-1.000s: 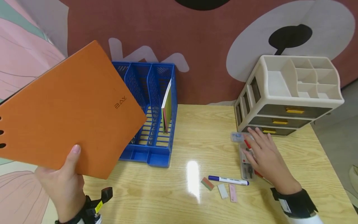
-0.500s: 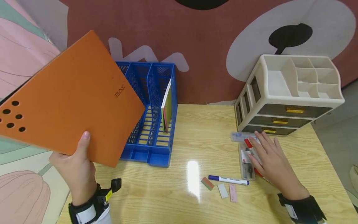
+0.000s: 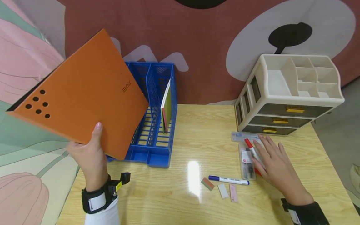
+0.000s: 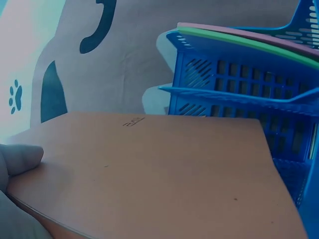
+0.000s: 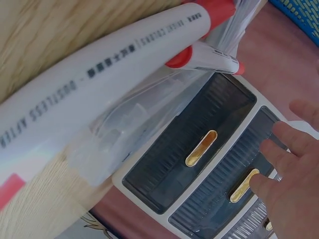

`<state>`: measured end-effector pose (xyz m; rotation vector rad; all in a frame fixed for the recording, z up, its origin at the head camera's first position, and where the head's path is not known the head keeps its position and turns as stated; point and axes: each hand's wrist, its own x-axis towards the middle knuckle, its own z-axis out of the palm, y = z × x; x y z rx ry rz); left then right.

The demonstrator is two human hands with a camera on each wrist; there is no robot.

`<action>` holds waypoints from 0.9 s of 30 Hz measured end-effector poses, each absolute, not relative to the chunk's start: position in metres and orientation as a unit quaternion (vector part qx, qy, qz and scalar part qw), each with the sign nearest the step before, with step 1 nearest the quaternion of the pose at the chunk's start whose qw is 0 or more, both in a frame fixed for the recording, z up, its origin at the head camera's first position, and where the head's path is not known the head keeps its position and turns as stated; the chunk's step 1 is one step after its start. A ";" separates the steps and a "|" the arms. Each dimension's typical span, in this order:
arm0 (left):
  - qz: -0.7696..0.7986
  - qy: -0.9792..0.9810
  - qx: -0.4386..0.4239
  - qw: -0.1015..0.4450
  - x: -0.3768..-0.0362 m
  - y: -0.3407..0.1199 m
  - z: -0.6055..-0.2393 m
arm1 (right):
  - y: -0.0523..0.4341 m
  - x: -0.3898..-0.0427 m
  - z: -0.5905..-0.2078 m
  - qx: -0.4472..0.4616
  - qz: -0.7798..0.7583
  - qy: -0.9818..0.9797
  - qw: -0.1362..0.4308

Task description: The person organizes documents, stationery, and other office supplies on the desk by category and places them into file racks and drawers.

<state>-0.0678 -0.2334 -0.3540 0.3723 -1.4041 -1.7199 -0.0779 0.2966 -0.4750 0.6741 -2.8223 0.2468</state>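
Wooden surface [image 3: 202, 137] against a mural wall, folder held aloft.
Left hand [image 3: 90, 154] pinches the orange folder [image 3: 81, 93] beside the blue rack [image 3: 153, 125]; its corner could snag a divider. Right hand [image 3: 277, 170] lies flat on red markers [image 3: 251, 150].

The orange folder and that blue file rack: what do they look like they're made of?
The orange folder looks like matte card or leatherette, though I can't tell which: a smooth, dull cover with a stamped logo and punched holes, gripped by the left hand. The blue file rack looks like moulded plastic, judging by its slightly shiny slotted walls.
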 end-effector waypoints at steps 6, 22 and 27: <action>-0.662 -0.593 0.164 0.429 -0.081 -0.227 -0.359 | 0.296 -0.075 -0.475 0.222 0.085 -0.965 0.115; -0.642 -0.633 0.112 0.418 -0.105 -0.213 -0.372 | 0.299 -0.068 -0.477 0.215 0.095 -0.965 0.119; -0.614 -0.661 0.100 0.419 -0.111 -0.210 -0.371 | 0.298 -0.068 -0.478 0.214 0.101 -0.965 0.117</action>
